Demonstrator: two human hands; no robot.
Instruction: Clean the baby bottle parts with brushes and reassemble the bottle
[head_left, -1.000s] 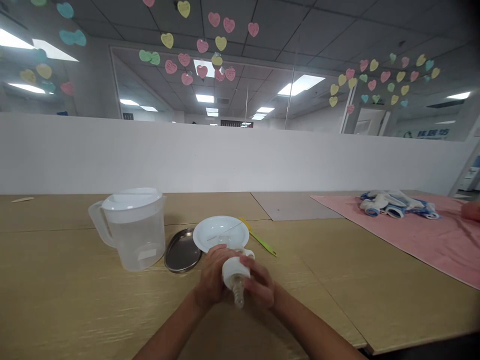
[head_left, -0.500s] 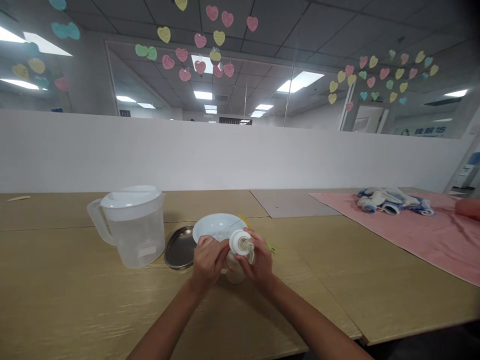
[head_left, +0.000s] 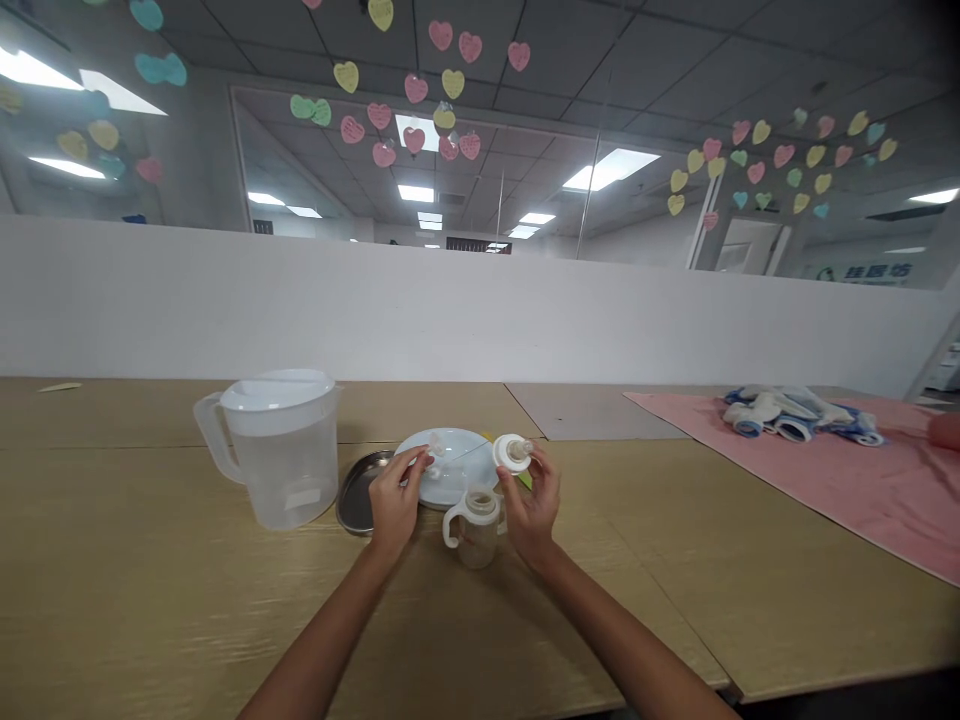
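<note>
My right hand (head_left: 531, 505) grips a white bottle collar with a clear nipple (head_left: 513, 454), held up and tilted to the right of the bottle. My left hand (head_left: 396, 497) pinches a small whitish, translucent piece (head_left: 434, 447) over the bowl; its exact kind is unclear. Between my hands, a baby bottle (head_left: 478, 540) with white side handles stands upright on the table, its mouth uncovered. Right behind it is a white bowl (head_left: 450, 492), with a thin, pale stick-like thing showing across it.
A lidded clear plastic pitcher (head_left: 289, 475) and a round metal tray (head_left: 356, 505) stand left of the bowl. On the right, a pink cloth (head_left: 847, 490) bears a bundle of white and blue fabric (head_left: 795, 413). A white wall (head_left: 480, 315) rises behind the table (head_left: 187, 600).
My hands have moved apart. The collar and nipple have gone up and right with my right hand, while my left hand has drawn left with the small piece. The bottle's mouth now shows.
</note>
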